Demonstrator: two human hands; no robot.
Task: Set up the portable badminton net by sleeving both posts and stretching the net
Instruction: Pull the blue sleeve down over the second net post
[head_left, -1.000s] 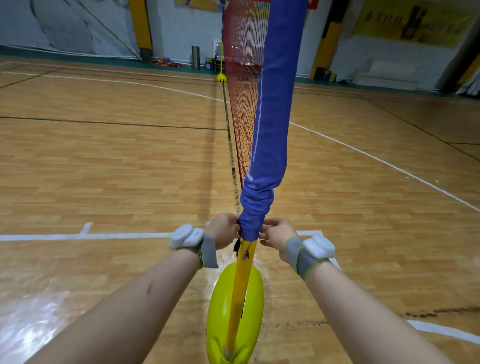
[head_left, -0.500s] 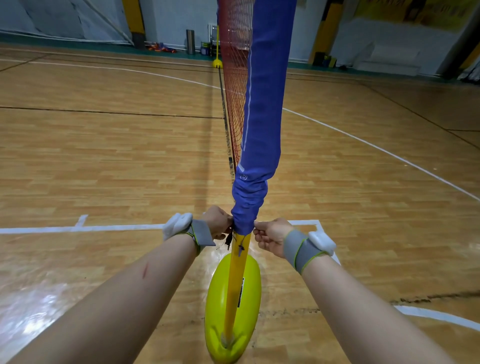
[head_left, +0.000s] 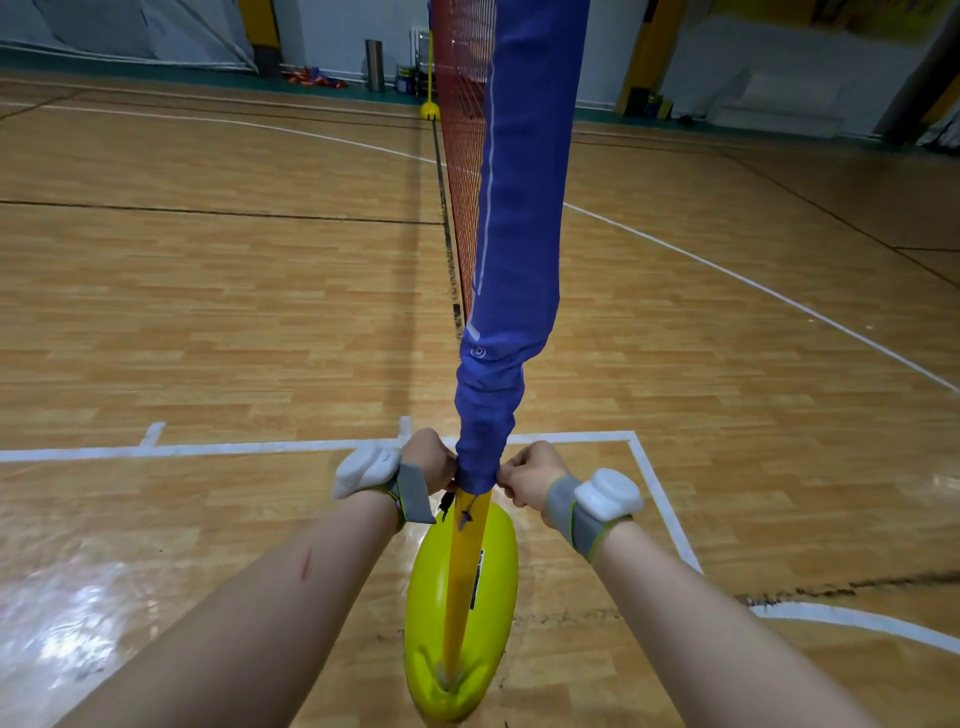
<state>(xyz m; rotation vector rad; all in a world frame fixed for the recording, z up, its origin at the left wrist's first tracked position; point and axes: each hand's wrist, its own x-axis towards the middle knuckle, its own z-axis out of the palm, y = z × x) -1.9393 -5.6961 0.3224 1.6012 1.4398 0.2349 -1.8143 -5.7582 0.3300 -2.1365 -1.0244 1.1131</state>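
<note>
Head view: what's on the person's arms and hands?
No sleeves or gloves; left hand and right hand bare. Left wrist band is grey elastic with lime edging, carrying a rounded white left pod. Right wrist band and right pod match.

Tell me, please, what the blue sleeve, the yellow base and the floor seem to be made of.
Blue sleeve: woven fabric, matte; it bunches into wrinkles at its lower end. Yellow base: probably moulded plastic, glossy; smooth with soft highlights. Floor: varnished wood strips; plank seams and glare show.
</note>
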